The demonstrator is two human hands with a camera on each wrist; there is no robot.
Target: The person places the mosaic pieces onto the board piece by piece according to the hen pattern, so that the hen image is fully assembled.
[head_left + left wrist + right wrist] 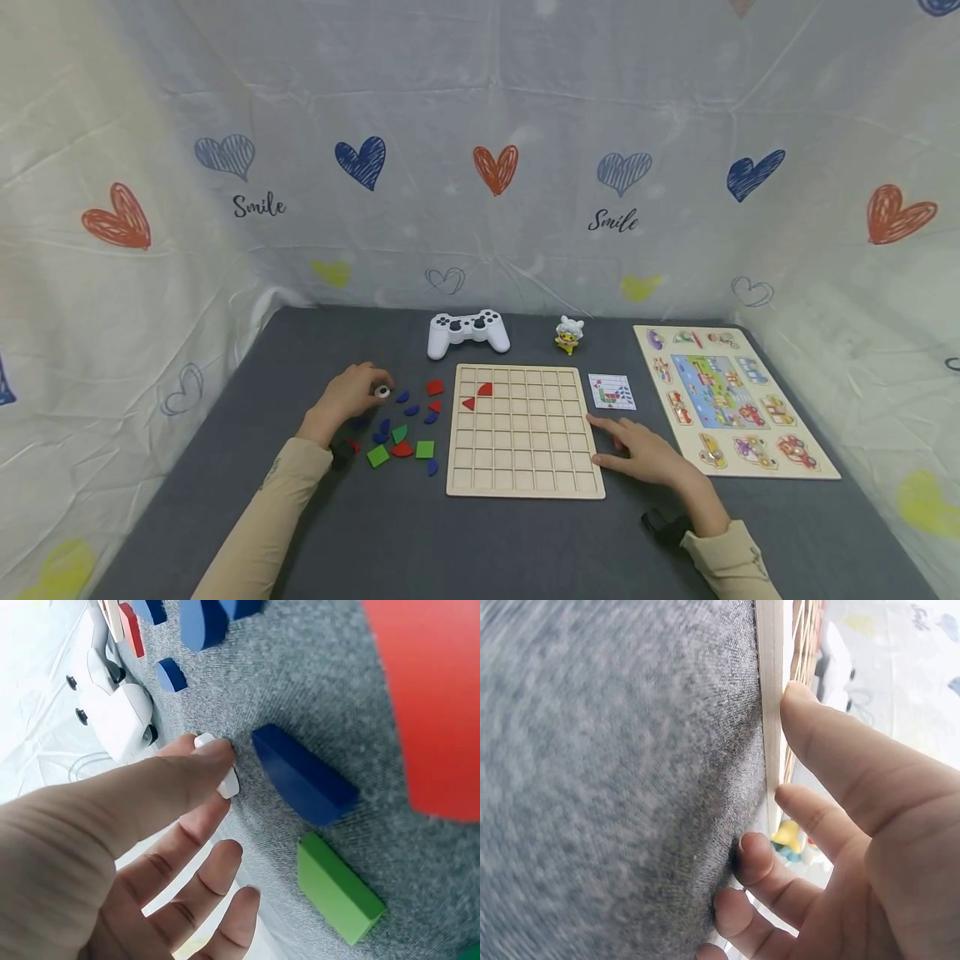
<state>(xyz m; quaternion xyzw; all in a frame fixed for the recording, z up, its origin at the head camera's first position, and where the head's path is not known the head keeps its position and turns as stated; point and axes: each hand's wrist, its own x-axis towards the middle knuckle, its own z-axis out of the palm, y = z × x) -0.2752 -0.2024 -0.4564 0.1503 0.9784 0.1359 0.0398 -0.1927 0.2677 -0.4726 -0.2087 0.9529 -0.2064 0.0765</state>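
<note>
My left hand (348, 398) pinches a small round white piece (382, 392) with a dark centre between thumb and forefinger, just left of the loose coloured pieces. In the left wrist view the white piece (229, 785) is partly covered by the thumb, close to the grey cloth. My right hand (641, 452) rests at the right edge of a wooden grid board (526, 493), its thumb and forefinger touching the rim. Two red pieces, a quarter-round (485, 389) and a triangle (468, 403), lie in cells at the board's upper left.
Blue, red and green pieces, among them a green square (425, 450), lie left of the board. Behind it are a white game controller (468, 331) and a small figurine (569, 335). A pattern card (612, 392) and a picture puzzle board (757, 467) lie to the right.
</note>
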